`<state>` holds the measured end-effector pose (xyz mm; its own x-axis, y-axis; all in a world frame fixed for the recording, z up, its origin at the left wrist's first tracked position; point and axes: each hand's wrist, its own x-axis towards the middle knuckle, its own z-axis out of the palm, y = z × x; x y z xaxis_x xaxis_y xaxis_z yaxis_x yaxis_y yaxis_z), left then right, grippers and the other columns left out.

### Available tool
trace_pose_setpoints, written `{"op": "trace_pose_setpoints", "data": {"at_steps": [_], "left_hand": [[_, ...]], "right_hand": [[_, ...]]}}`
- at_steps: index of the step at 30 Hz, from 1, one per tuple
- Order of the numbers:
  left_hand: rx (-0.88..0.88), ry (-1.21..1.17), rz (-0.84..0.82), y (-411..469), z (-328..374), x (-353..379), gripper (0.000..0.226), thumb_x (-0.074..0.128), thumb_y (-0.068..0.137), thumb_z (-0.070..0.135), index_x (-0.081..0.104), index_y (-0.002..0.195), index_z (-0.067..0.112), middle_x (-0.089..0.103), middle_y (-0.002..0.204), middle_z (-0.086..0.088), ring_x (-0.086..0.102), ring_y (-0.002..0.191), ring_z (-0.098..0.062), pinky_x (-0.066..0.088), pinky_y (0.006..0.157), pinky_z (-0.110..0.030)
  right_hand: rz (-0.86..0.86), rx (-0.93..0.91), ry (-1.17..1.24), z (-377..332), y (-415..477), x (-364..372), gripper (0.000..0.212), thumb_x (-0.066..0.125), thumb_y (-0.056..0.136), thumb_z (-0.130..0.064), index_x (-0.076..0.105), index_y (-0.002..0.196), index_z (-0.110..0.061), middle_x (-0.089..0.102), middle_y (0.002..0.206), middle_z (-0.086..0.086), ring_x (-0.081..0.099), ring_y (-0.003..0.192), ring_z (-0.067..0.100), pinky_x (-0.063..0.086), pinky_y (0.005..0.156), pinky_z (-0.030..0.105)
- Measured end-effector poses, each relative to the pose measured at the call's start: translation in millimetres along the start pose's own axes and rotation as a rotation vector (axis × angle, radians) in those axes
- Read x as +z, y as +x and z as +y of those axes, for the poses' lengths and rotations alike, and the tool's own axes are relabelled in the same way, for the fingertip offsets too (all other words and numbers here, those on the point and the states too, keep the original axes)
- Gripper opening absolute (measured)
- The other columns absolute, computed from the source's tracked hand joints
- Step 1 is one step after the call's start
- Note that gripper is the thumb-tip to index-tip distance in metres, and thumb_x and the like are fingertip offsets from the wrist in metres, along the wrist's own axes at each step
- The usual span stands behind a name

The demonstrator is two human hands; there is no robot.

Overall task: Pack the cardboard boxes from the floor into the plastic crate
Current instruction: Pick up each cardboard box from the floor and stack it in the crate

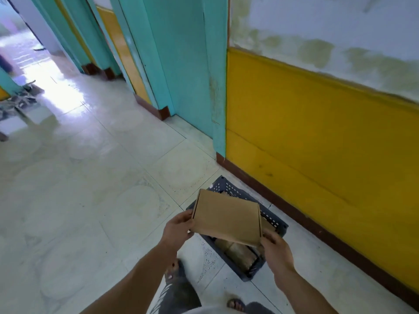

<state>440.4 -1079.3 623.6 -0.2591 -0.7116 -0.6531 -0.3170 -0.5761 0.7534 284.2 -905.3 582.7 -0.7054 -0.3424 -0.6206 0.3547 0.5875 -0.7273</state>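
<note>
A flat brown cardboard box hangs in the air over a dark grey perforated plastic crate that stands on the floor by the wall. My left hand grips the box's left edge. Its near right corner is held by my right hand. Under the held box, other cardboard boxes lie inside the crate, mostly hidden.
A yellow wall with a brown skirting runs close behind the crate on the right. A teal pillar stands beyond it. Pale tiled floor spreads to the left. My sandalled feet are near the crate.
</note>
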Motion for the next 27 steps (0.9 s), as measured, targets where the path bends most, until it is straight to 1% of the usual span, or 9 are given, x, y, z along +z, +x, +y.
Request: {"op": "trace_pose_setpoints", "data": {"at_steps": [2, 6, 8, 11, 15, 18, 21, 24, 27], "left_hand": [[-0.01, 0.05, -0.027, 45.5, 17.8, 2.7, 0.031, 0.055, 0.09, -0.007, 0.063, 0.118, 0.004, 0.064, 0.108, -0.01, 0.059, 0.097, -0.025, 0.05, 0.084, -0.034], [-0.016, 0.221, -0.2, 133.8, 52.3, 8.2, 0.028, 0.052, 0.092, -0.005, 0.064, 0.115, 0.005, 0.068, 0.104, -0.01, 0.062, 0.097, -0.025, 0.051, 0.088, -0.036], [-0.022, 0.306, -0.284, 177.7, 70.7, 8.1, 0.027, 0.051, 0.093, -0.003, 0.063, 0.116, 0.006, 0.068, 0.11, -0.008, 0.063, 0.105, -0.024, 0.05, 0.088, -0.032], [-0.058, 0.448, -0.403, 234.0, 91.0, 0.1, 0.03, 0.051, 0.094, 0.002, 0.066, 0.117, 0.013, 0.07, 0.113, -0.008, 0.067, 0.103, -0.021, 0.055, 0.079, -0.025], [-0.183, 0.503, -0.473, 286.9, 102.0, 0.4, 0.036, 0.049, 0.094, -0.001, 0.06, 0.125, 0.014, 0.066, 0.113, -0.007, 0.063, 0.101, -0.022, 0.052, 0.082, -0.03], [-0.262, 0.545, -0.419, 324.0, 85.9, 10.5, 0.035, 0.049, 0.094, -0.001, 0.056, 0.125, 0.014, 0.064, 0.112, -0.006, 0.061, 0.092, -0.014, 0.054, 0.083, -0.026], [-0.284, 0.596, -0.298, 369.9, 51.8, 23.9, 0.028, 0.052, 0.097, 0.013, 0.06, 0.124, 0.014, 0.063, 0.124, -0.003, 0.062, 0.106, -0.013, 0.051, 0.095, -0.026], [-0.252, 0.725, -0.272, 409.8, 5.5, 39.0, 0.015, 0.054, 0.095, 0.019, 0.068, 0.098, 0.025, 0.072, 0.1, 0.001, 0.069, 0.09, -0.017, 0.058, 0.081, -0.042], [-0.262, 0.743, -0.233, 449.4, -39.9, 68.6, 0.016, 0.054, 0.093, 0.025, 0.069, 0.093, 0.031, 0.071, 0.096, 0.006, 0.067, 0.088, -0.014, 0.057, 0.081, -0.04]], "right_hand": [[0.043, 0.028, 0.023, -13.6, 20.3, 19.1, 0.028, 0.049, 0.094, -0.015, 0.062, 0.114, -0.029, 0.064, 0.088, -0.008, 0.059, 0.076, 0.019, 0.052, 0.076, 0.04], [0.176, 0.101, 0.135, -39.8, 57.5, 66.3, 0.032, 0.051, 0.094, -0.015, 0.063, 0.119, -0.031, 0.067, 0.107, 0.0, 0.061, 0.085, 0.016, 0.054, 0.081, 0.037], [0.247, 0.146, 0.175, -56.9, 71.9, 90.9, 0.033, 0.051, 0.094, -0.014, 0.063, 0.121, -0.031, 0.065, 0.106, 0.0, 0.059, 0.081, 0.013, 0.052, 0.072, 0.033], [0.335, 0.246, 0.235, -75.8, 87.5, 126.6, 0.033, 0.051, 0.093, -0.012, 0.065, 0.117, -0.031, 0.066, 0.104, 0.001, 0.06, 0.086, 0.019, 0.051, 0.081, 0.038], [0.372, 0.384, 0.294, -89.0, 105.5, 163.0, 0.032, 0.051, 0.091, -0.011, 0.065, 0.107, -0.035, 0.063, 0.089, -0.009, 0.06, 0.082, 0.023, 0.051, 0.074, 0.04], [0.405, 0.489, 0.388, -77.6, 133.6, 182.3, 0.026, 0.056, 0.087, -0.008, 0.072, 0.092, -0.028, 0.069, 0.094, -0.003, 0.064, 0.092, 0.027, 0.052, 0.091, 0.052], [0.442, 0.562, 0.442, -57.8, 168.6, 196.8, 0.028, 0.057, 0.084, -0.005, 0.07, 0.079, -0.029, 0.069, 0.096, 0.0, 0.063, 0.096, 0.027, 0.051, 0.093, 0.053], [0.436, 0.606, 0.434, -24.6, 219.6, 207.6, 0.027, 0.055, 0.088, -0.008, 0.065, 0.078, -0.032, 0.065, 0.094, -0.003, 0.06, 0.095, 0.024, 0.05, 0.092, 0.049], [0.424, 0.645, 0.353, 21.4, 277.8, 214.7, 0.015, 0.055, 0.088, -0.024, 0.065, 0.087, -0.035, 0.065, 0.094, -0.003, 0.059, 0.089, 0.019, 0.051, 0.085, 0.043]]}}
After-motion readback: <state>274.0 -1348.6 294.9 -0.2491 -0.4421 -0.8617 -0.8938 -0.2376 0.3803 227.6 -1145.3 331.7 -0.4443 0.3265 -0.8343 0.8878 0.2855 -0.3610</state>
